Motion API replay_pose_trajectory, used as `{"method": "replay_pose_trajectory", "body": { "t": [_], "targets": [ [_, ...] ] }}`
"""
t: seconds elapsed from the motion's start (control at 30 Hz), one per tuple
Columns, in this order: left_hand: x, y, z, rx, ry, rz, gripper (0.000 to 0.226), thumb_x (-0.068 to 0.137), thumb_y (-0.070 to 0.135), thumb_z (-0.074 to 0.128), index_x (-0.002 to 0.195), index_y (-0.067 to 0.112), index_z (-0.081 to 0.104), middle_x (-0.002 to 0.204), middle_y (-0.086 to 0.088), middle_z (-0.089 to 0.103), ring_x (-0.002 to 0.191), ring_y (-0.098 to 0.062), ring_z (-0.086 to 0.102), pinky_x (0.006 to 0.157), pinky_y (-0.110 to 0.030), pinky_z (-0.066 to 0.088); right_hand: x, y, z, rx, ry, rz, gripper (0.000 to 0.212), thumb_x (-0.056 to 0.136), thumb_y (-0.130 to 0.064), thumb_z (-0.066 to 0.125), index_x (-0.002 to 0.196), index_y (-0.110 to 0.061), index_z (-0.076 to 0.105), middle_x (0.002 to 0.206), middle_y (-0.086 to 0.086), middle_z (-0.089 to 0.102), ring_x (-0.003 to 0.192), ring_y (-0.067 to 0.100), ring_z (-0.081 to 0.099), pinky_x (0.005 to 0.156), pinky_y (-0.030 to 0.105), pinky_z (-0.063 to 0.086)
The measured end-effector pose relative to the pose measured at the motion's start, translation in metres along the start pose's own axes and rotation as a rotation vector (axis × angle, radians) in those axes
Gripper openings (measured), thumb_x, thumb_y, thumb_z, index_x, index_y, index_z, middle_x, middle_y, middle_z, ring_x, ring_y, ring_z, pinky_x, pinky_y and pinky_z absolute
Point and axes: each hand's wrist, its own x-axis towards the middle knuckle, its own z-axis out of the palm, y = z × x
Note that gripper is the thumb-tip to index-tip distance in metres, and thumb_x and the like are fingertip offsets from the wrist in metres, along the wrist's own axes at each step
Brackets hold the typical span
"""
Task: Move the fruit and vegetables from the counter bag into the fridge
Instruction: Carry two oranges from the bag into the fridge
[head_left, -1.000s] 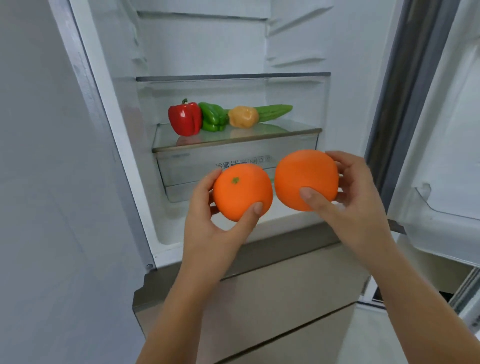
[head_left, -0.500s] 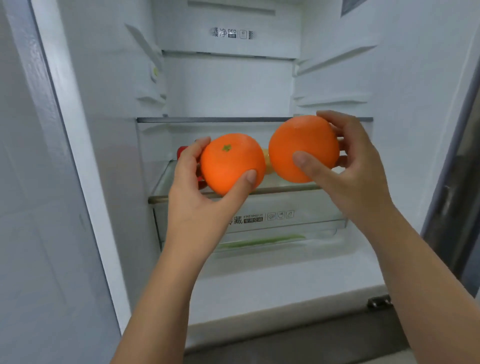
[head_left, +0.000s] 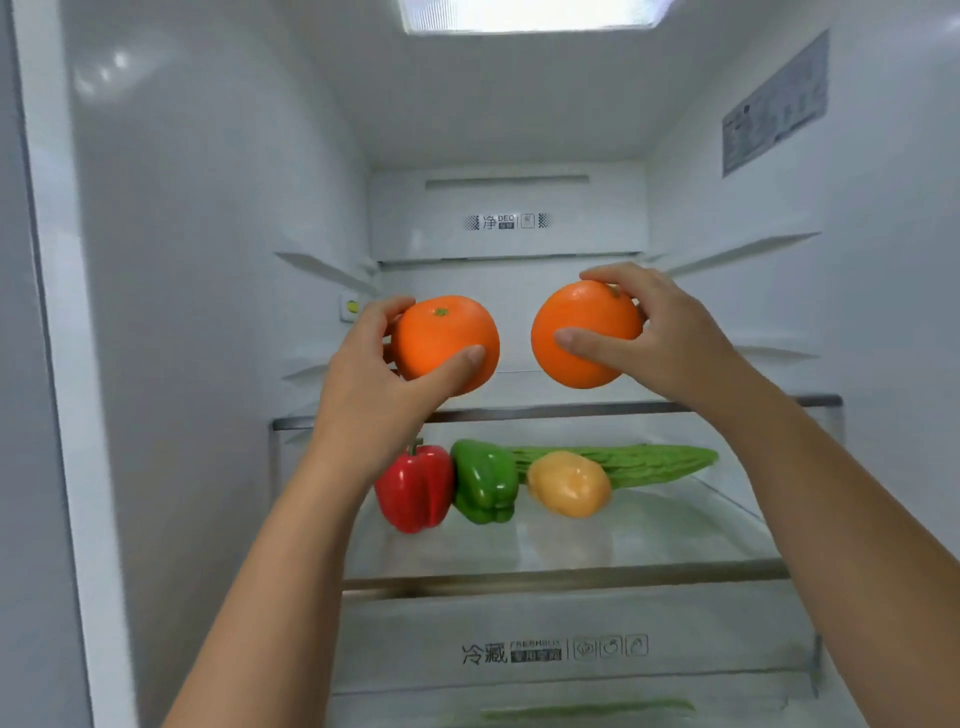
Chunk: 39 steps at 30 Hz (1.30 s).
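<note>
One orange (head_left: 441, 335) is gripped in the left hand (head_left: 363, 410), another orange (head_left: 576, 312) in the right hand (head_left: 675, 338), both inside the fridge (head_left: 208, 260).

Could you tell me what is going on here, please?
A person is loading the open fridge. The left hand grips one orange, the right hand a second orange, neither set down yet. On the glass shelf below lie a red pepper, a green pepper, a yellow vegetable and a long green vegetable.
</note>
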Motion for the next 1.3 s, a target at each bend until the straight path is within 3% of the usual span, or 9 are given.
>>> {"method": "replay_pose_trajectory", "body": {
  "t": [0.17, 0.3, 0.47, 0.57, 0.8, 0.93, 1.1, 1.3],
  "targets": [
    [0.038, -0.02, 0.008, 0.016, -0.11, -0.068, 0.057, 0.07, 0.034, 0.075, 0.119, 0.025, 0.048, 0.117, 0.002, 0.05, 0.097, -0.015, 0.054, 0.072, -0.019, 0.045, 0.041, 0.022, 0.017, -0.006, -0.176, 0.002, 0.058, 0.071, -0.043, 0.072, 0.122, -0.032, 0.048, 0.122, -0.001, 0.047, 0.104, 0.016, 0.047, 0.079, 0.027, 0.04],
    [0.069, -0.038, 0.005, 0.052, -0.231, -0.168, 0.055, 0.071, 0.033, 0.074, 0.119, 0.02, 0.05, 0.121, -0.002, 0.051, 0.104, -0.017, 0.051, 0.076, -0.023, 0.043, 0.069, 0.029, 0.026, -0.011, -0.317, 0.049, 0.059, 0.074, -0.04, 0.071, 0.126, -0.03, 0.045, 0.116, -0.005, 0.043, 0.101, 0.016, 0.046, 0.069, 0.025, 0.044],
    [0.096, -0.049, 0.003, 0.099, -0.329, -0.267, 0.057, 0.071, 0.035, 0.075, 0.119, 0.018, 0.049, 0.12, -0.004, 0.05, 0.105, -0.019, 0.052, 0.084, -0.032, 0.047, 0.096, 0.035, 0.039, -0.192, -0.499, 0.031, 0.059, 0.075, -0.041, 0.07, 0.126, -0.028, 0.043, 0.111, -0.006, 0.041, 0.099, 0.017, 0.046, 0.077, 0.027, 0.04],
    [0.1, -0.053, 0.008, 0.216, -0.329, -0.266, 0.06, 0.074, 0.034, 0.074, 0.123, 0.013, 0.047, 0.11, 0.0, 0.048, 0.099, -0.017, 0.05, 0.074, -0.025, 0.045, 0.101, 0.042, 0.046, -0.192, -0.556, 0.043, 0.057, 0.076, -0.041, 0.07, 0.125, -0.028, 0.044, 0.112, -0.005, 0.042, 0.1, 0.017, 0.046, 0.078, 0.026, 0.039],
    [0.093, -0.055, 0.019, 0.209, -0.524, -0.312, 0.059, 0.073, 0.035, 0.073, 0.123, 0.016, 0.048, 0.118, -0.002, 0.05, 0.102, -0.017, 0.053, 0.083, -0.028, 0.047, 0.098, 0.052, 0.064, -0.201, -0.549, -0.071, 0.068, 0.075, -0.046, 0.068, 0.133, -0.03, 0.037, 0.132, 0.0, 0.042, 0.114, 0.019, 0.044, 0.094, 0.033, 0.041],
    [0.092, -0.056, 0.017, 0.201, -0.518, -0.321, 0.057, 0.075, 0.033, 0.072, 0.123, 0.017, 0.047, 0.119, -0.002, 0.051, 0.099, -0.013, 0.053, 0.075, -0.022, 0.046, 0.096, 0.052, 0.062, -0.129, -0.555, -0.027, 0.068, 0.077, -0.043, 0.068, 0.134, -0.031, 0.034, 0.134, -0.001, 0.04, 0.109, 0.017, 0.046, 0.089, 0.029, 0.043],
    [0.09, -0.058, 0.015, 0.21, -0.517, -0.326, 0.071, 0.074, 0.033, 0.073, 0.135, 0.02, 0.039, 0.125, 0.0, 0.046, 0.11, -0.017, 0.049, 0.09, -0.028, 0.04, 0.094, 0.052, 0.06, -0.084, -0.567, -0.01, 0.067, 0.079, -0.039, 0.068, 0.135, -0.029, 0.033, 0.136, -0.001, 0.039, 0.11, 0.018, 0.046, 0.088, 0.03, 0.044],
    [0.089, -0.057, 0.017, 0.207, -0.519, -0.32, 0.069, 0.074, 0.028, 0.074, 0.134, 0.02, 0.04, 0.124, 0.0, 0.045, 0.11, -0.016, 0.049, 0.089, -0.027, 0.04, 0.093, 0.054, 0.061, -0.112, -0.582, -0.031, 0.067, 0.08, -0.038, 0.066, 0.136, -0.03, 0.031, 0.138, 0.001, 0.037, 0.114, 0.02, 0.045, 0.092, 0.032, 0.043]
  ]
}}
